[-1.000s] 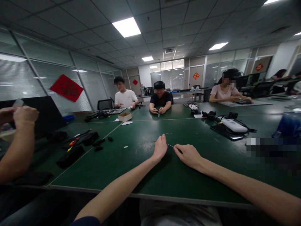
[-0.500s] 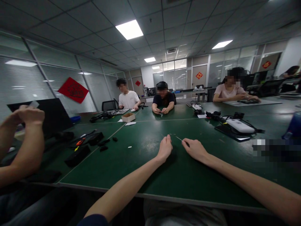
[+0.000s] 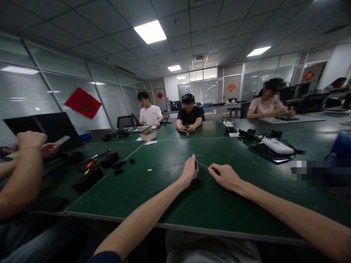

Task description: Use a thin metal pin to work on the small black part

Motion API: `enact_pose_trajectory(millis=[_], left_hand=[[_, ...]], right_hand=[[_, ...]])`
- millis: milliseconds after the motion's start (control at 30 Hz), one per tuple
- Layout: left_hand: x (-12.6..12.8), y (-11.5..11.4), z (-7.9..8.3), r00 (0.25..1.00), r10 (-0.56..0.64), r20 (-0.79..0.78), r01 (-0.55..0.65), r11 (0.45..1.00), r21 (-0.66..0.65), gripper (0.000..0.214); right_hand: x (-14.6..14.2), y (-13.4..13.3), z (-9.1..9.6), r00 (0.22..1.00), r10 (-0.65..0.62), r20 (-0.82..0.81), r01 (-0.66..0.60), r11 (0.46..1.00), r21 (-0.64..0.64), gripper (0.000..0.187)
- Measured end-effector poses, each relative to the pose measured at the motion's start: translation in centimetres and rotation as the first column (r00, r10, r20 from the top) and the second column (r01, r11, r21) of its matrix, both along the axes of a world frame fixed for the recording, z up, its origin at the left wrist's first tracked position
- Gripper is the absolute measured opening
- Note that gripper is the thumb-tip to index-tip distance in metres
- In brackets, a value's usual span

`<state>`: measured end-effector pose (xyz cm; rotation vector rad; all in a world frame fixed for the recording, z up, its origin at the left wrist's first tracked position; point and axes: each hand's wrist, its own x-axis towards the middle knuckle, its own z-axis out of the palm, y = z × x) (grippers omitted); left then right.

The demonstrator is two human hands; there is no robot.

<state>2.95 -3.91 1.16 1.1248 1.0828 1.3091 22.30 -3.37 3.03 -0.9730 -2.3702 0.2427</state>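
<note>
Head view, looking down at a wide, matte dark green table [image 3: 170,197] with pale seam lines running across it. Two bare forearms reach forward from the bottom edge. The left hand [image 3: 189,171] rests on the tabletop curled into a loose fist, fingers closed; something small and dark shows at its fingertips, too small to identify. The right hand [image 3: 225,176] lies just beside it, fingertips pinched on one end of a thin pale strand [image 3: 204,166], straight and wire-like, which points toward the left hand just above the table. Whether the strand reaches the left hand is unclear.

Farther back sit a small open cardboard box [image 3: 148,135] and a smooth white oblong device [image 3: 276,146] with black cables. At left lie black pouches [image 3: 88,179], beside a co-worker's raised forearm [image 3: 22,179].
</note>
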Motion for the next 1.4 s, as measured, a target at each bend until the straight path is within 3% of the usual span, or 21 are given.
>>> enact_pose_trajectory(millis=[433, 733, 1033, 1400], left_hand=[[0.0, 0.1, 0.2, 0.999, -0.043, 0.013, 0.043, 0.999, 0.008, 0.048], [-0.3, 0.3, 0.1, 0.997, -0.059, 0.041, 0.06, 0.998, -0.012, 0.048], [-0.5, 0.4, -0.2, 0.993, -0.112, 0.039, 0.111, 0.993, 0.029, 0.047], [-0.5, 0.4, -0.2, 0.991, -0.119, 0.057, 0.12, 0.993, -0.003, 0.048]], right_hand=[[0.3, -0.3, 0.2, 0.994, 0.107, -0.001, -0.107, 0.993, 0.041, 0.029], [0.1, -0.4, -0.2, 0.982, 0.19, 0.016, -0.191, 0.971, 0.145, 0.03], [0.3, -0.6, 0.2, 0.995, 0.041, 0.095, -0.057, 0.984, 0.167, 0.026], [0.3, -1.0, 0.8, 0.989, 0.046, 0.141, -0.065, 0.989, 0.135, 0.032]])
